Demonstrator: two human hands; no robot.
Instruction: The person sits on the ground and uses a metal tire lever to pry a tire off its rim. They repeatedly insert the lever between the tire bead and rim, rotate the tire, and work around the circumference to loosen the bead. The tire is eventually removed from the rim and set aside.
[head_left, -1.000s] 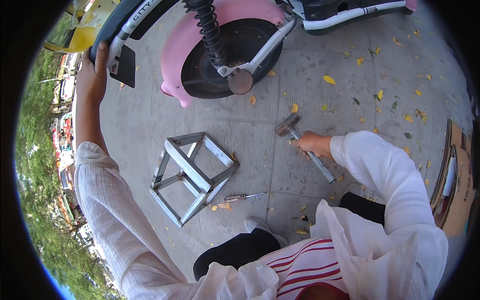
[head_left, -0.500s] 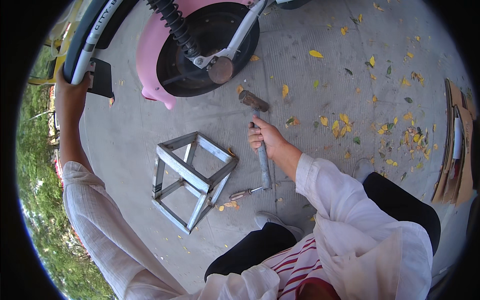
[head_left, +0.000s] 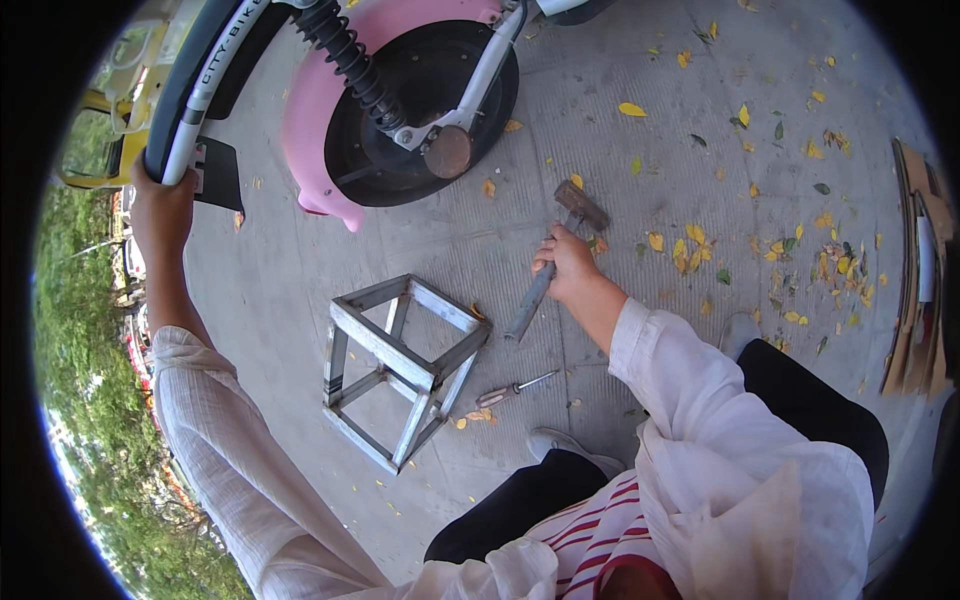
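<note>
My left hand (head_left: pixel 163 215), raised at the left, is closed round the lower end of a curved black-and-white bar (head_left: pixel 203 92) on a two-wheeler. In my right hand (head_left: pixel 568 265) is a hammer (head_left: pixel 582 206), gripped partway up its grey handle; the rusty head points away from me and the handle end slants back to the left. Left of the hammer, an open cube-shaped metal frame (head_left: pixel 383 345) stands on the ground. A screwdriver (head_left: pixel 517 388) lies between that frame and my shoe, touched by neither hand.
Ahead is a black wheel (head_left: pixel 400 90) under a pink cover (head_left: pixel 315 110), with a coil-spring shock absorber (head_left: pixel 355 72) beside it. Fallen leaves (head_left: pixel 693 250) dot the concrete. Flattened cardboard (head_left: pixel 912 290) lies at the far right; greenery (head_left: pixel 85 380) borders the left.
The hammer and my right hand have shifted right, and the handle now slants. My left hand keeps its hold on the bar. The whole scene has shifted slightly right with the view.
</note>
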